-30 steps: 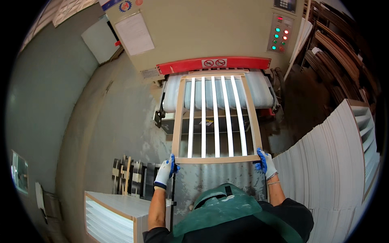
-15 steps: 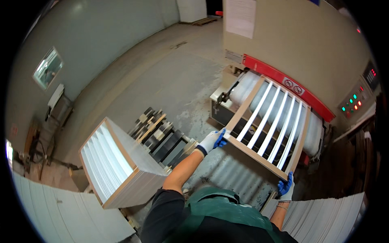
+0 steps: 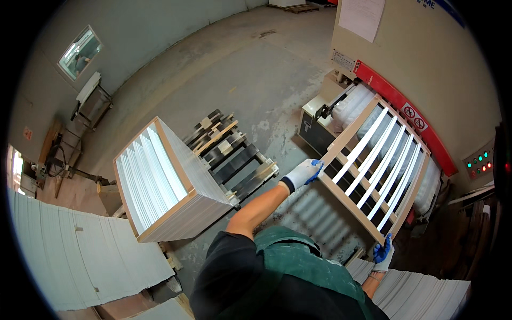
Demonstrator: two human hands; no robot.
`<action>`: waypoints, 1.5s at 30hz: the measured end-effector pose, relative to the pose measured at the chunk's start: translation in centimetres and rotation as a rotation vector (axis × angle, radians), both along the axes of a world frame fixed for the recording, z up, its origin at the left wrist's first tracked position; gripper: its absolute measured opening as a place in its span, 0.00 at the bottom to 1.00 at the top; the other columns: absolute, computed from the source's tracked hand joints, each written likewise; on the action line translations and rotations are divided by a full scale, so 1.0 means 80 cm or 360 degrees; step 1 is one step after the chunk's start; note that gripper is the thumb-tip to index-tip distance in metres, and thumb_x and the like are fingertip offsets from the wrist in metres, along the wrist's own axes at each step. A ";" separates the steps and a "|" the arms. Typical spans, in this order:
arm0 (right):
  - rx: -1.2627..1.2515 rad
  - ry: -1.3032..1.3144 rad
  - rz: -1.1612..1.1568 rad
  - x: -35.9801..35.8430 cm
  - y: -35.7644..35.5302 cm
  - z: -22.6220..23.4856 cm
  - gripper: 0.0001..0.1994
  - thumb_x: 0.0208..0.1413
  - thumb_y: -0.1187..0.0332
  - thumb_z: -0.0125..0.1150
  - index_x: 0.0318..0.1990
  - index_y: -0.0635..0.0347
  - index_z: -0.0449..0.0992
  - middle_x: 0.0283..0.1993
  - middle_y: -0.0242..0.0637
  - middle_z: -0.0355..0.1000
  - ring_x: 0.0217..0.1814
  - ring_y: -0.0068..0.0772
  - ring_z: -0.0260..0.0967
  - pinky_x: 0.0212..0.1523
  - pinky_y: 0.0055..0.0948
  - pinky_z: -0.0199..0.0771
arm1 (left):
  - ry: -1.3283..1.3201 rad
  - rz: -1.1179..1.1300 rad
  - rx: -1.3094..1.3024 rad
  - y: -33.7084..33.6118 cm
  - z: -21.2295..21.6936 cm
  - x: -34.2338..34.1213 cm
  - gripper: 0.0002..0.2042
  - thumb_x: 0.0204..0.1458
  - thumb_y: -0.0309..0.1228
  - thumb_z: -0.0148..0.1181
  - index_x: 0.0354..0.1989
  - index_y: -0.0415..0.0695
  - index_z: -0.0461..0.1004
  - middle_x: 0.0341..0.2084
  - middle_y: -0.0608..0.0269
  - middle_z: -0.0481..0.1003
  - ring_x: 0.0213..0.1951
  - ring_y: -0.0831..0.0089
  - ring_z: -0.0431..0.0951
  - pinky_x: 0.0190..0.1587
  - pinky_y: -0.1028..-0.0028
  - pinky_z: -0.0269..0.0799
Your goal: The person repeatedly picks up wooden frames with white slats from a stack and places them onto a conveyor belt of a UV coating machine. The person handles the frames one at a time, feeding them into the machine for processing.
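Note:
I hold a slatted wooden frame [image 3: 349, 205], with brown rails and several white slats, between both hands. My left hand [image 3: 305, 173], in a white glove with blue fingertips, is closed on the near left corner. At the near right corner, my right hand [image 3: 383, 255] grips in a matching glove; its fingers are partly hidden. The frame's far part lies over the pale textured roller [image 3: 356, 108] of a machine. Behind the slats a second brown strip [image 3: 368, 188] runs parallel to the near rail; I cannot tell whether it belongs to the same frame.
A tall stack of similar frames [image 3: 184, 218] stands to my left, beside a dark slatted pallet [image 3: 234, 178]. Stacked white panels [image 3: 64, 240] fill the lower left, with more panels [image 3: 421, 290] at lower right. Above the roller is a red bar [image 3: 448, 160]; a lit control panel [image 3: 480, 160] sits right.
The head view has turned left, so the machine and frame sit farther right in the picture. Both hands keep their hold on the frame. A brown strip now shows behind the slats.

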State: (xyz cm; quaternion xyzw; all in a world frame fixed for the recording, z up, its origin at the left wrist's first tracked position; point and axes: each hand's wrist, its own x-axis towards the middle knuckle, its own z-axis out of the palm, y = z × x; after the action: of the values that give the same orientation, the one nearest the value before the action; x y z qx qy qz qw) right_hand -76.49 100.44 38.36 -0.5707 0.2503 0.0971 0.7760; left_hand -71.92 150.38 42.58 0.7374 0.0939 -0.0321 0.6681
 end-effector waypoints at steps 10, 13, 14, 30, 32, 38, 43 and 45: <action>-0.0155 -0.0033 -0.0108 -0.133 0.014 -0.001 0.12 0.61 0.61 0.63 0.38 0.63 0.77 0.27 0.37 0.75 0.14 0.29 0.67 0.11 0.28 0.64 | -0.0347 -0.0192 0.0290 0.014 -0.024 -0.130 0.18 0.68 0.41 0.45 0.46 0.36 0.75 0.31 0.56 0.76 0.35 0.65 0.78 0.39 0.71 0.76; -0.0183 0.0035 -0.0056 -0.158 0.032 0.028 0.11 0.59 0.63 0.64 0.37 0.63 0.77 0.28 0.38 0.74 0.14 0.31 0.67 0.11 0.29 0.65 | -0.0056 -0.0316 0.0164 0.022 -0.010 -0.141 0.17 0.68 0.42 0.46 0.40 0.39 0.73 0.28 0.61 0.74 0.31 0.72 0.75 0.34 0.73 0.72; -0.0153 0.0005 -0.0054 -0.162 0.040 0.034 0.10 0.59 0.64 0.64 0.37 0.63 0.76 0.29 0.38 0.74 0.15 0.31 0.68 0.11 0.28 0.65 | -0.0074 -0.0250 0.0138 0.023 -0.002 -0.150 0.18 0.68 0.43 0.47 0.36 0.40 0.73 0.24 0.66 0.73 0.25 0.78 0.74 0.29 0.75 0.70; -0.0117 0.0247 -0.0343 -0.171 0.065 0.080 0.16 0.54 0.64 0.69 0.43 0.68 0.78 0.28 0.38 0.74 0.15 0.29 0.67 0.12 0.26 0.66 | 0.0335 -0.0341 0.0125 0.015 0.036 -0.132 0.21 0.67 0.45 0.45 0.28 0.41 0.66 0.18 0.65 0.64 0.21 0.75 0.72 0.30 0.72 0.74; -0.0114 0.0262 -0.0350 -0.169 0.069 0.090 0.15 0.54 0.64 0.68 0.43 0.68 0.78 0.28 0.38 0.75 0.15 0.29 0.67 0.12 0.26 0.65 | 0.0352 -0.0342 0.0138 0.018 0.031 -0.129 0.21 0.67 0.45 0.45 0.28 0.41 0.66 0.18 0.65 0.64 0.21 0.74 0.73 0.30 0.72 0.74; -0.0135 0.0281 -0.0332 -0.169 0.064 0.087 0.16 0.54 0.62 0.68 0.42 0.67 0.77 0.30 0.38 0.76 0.16 0.28 0.69 0.11 0.23 0.66 | 0.0412 -0.0366 0.0166 0.019 0.025 -0.126 0.22 0.68 0.46 0.42 0.31 0.39 0.69 0.20 0.63 0.66 0.22 0.72 0.73 0.29 0.70 0.72; -0.0196 0.0333 -0.0457 -0.163 0.075 0.100 0.17 0.53 0.64 0.70 0.44 0.68 0.78 0.28 0.40 0.76 0.14 0.30 0.68 0.11 0.26 0.66 | 0.0405 -0.0369 0.0196 0.020 0.033 -0.128 0.20 0.67 0.45 0.45 0.29 0.42 0.69 0.18 0.64 0.67 0.22 0.73 0.73 0.28 0.72 0.69; -0.0199 0.0352 -0.0480 -0.161 0.077 0.103 0.16 0.53 0.64 0.70 0.43 0.68 0.78 0.28 0.39 0.76 0.14 0.30 0.68 0.11 0.26 0.67 | 0.0449 -0.0292 0.0116 0.014 0.036 -0.128 0.20 0.67 0.45 0.45 0.29 0.42 0.69 0.18 0.64 0.68 0.23 0.74 0.74 0.28 0.72 0.68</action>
State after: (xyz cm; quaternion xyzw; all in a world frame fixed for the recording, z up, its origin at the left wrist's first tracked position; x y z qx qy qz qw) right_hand -89.34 106.57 46.59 -0.5597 0.4223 0.0262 0.7126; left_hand -82.19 151.51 45.46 0.7549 0.1202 -0.1925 0.6153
